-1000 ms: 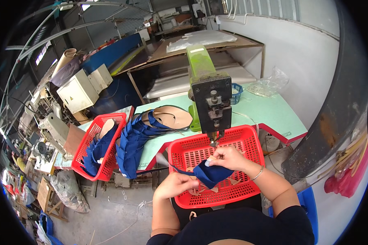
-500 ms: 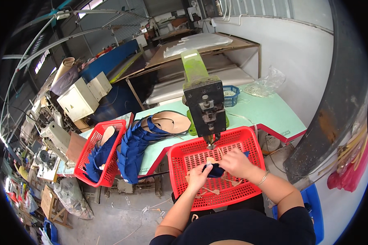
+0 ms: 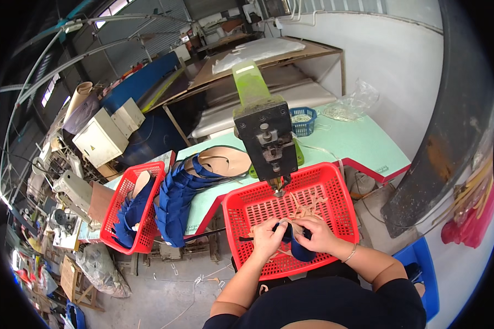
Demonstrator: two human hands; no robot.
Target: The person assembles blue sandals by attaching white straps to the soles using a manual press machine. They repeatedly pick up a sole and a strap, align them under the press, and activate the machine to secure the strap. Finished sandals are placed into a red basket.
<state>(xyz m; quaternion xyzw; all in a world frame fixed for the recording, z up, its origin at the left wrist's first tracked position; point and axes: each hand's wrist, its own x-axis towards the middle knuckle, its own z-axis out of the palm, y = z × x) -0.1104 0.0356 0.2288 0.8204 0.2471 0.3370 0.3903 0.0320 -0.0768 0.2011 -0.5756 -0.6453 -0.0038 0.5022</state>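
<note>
Above the near part of a red plastic basket [image 3: 233,216], both my hands grip a dark blue fabric strap piece with a tan lining [image 3: 302,253]. My left hand [image 3: 268,238] pinches it from the left, thumb on top. From the right, my right hand [image 3: 318,234] closes on the same piece, which curves into a loop between them. A thin dark strip sticks out left of my left hand. Tan offcuts [image 3: 308,206] lie in the basket. Just beyond my hands hangs the black head [image 3: 264,137] of a green machine, its metal foot [image 3: 280,192] over the basket.
Overlapping blue strap pieces with tan lining [image 3: 173,205] lie on the pale green table [image 3: 348,145]. To their left, a second red basket [image 3: 148,238] holds more blue pieces. A small blue basket [image 3: 303,122] stands behind the machine. At right are a blue bin [image 3: 431,285] and dark column [image 3: 422,153].
Both hands have drawn nearer to me, and the blue piece has turned, now curving into a loop. The right hand came down from beside the machine foot. The view has shifted slightly.
</note>
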